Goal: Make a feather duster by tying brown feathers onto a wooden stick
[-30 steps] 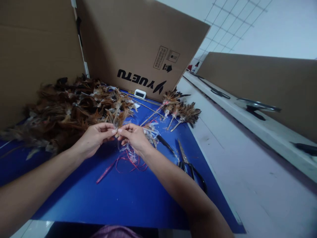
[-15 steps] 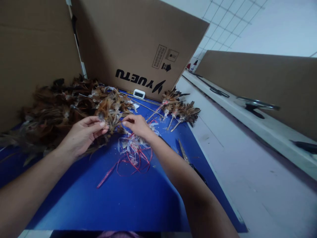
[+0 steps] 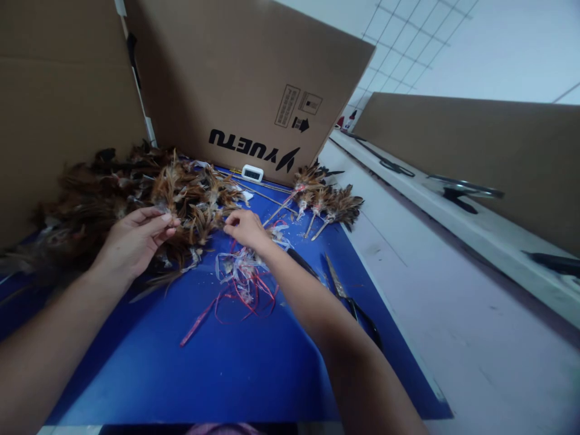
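Two hands work at the edge of a heap of brown feathers point(image 3: 104, 199) piled against the cardboard wall point(image 3: 58, 115) on my far left, where I judge the wall keeps the fluffy, rust-coloured mass from spilling off the smooth blue mat point(image 3: 217, 368). My left hand point(image 3: 131, 238) is closed in a pinch on a small tuft of feathers point(image 3: 170, 187), thumb against fingertips, lifting it just clear of the heap. My right hand point(image 3: 244, 228) is curled, fingertips pinched together at the heap's right fringe; what it grips is too small for me to tell. Below it lies a tangle of thin red string point(image 3: 247, 290) and clear film scraps. Further right, black-handled scissors point(image 3: 351, 305) rest within reach, blades shut, and finished feather bundles on thin sticks point(image 3: 324, 202) lie fanned together.
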`<state>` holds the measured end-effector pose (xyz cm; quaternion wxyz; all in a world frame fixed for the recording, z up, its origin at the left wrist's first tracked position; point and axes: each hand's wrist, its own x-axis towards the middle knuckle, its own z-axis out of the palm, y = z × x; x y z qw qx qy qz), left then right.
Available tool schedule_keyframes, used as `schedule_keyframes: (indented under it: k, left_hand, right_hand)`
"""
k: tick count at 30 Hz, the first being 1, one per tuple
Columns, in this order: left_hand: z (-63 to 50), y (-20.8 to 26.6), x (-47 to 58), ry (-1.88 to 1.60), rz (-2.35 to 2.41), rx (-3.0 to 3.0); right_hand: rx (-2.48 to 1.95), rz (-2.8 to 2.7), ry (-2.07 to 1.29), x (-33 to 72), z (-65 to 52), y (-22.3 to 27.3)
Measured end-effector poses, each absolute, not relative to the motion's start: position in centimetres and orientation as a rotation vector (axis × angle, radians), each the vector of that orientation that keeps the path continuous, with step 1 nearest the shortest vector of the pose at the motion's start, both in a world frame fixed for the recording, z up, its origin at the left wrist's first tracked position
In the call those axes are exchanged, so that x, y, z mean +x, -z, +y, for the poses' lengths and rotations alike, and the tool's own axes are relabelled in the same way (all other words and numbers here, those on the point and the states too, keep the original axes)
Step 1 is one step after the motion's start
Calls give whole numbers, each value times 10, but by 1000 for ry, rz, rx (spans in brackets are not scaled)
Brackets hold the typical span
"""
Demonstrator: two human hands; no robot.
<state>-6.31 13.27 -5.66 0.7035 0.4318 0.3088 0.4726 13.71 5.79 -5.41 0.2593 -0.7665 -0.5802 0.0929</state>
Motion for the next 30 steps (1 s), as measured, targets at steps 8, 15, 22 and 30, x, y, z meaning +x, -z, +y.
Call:
schedule_keyframes:
  k: [8, 15, 22, 30]
  left_hand:
    - [137, 60, -64, -1048, 740, 970]
    - [134, 64, -63, -1004, 762, 1027]
    - [131, 61, -63, -996, 771, 1030]
    - [119, 68, -58, -801, 727, 988]
  right_hand:
    - [-2283, -1469, -392, 104, 89, 55]
    - [-2411, -1547, -486, 90, 99, 59]
    - [-2164, -1469, -369, 116, 89, 50]
    - [-1601, -1227, -702, 85, 76, 44]
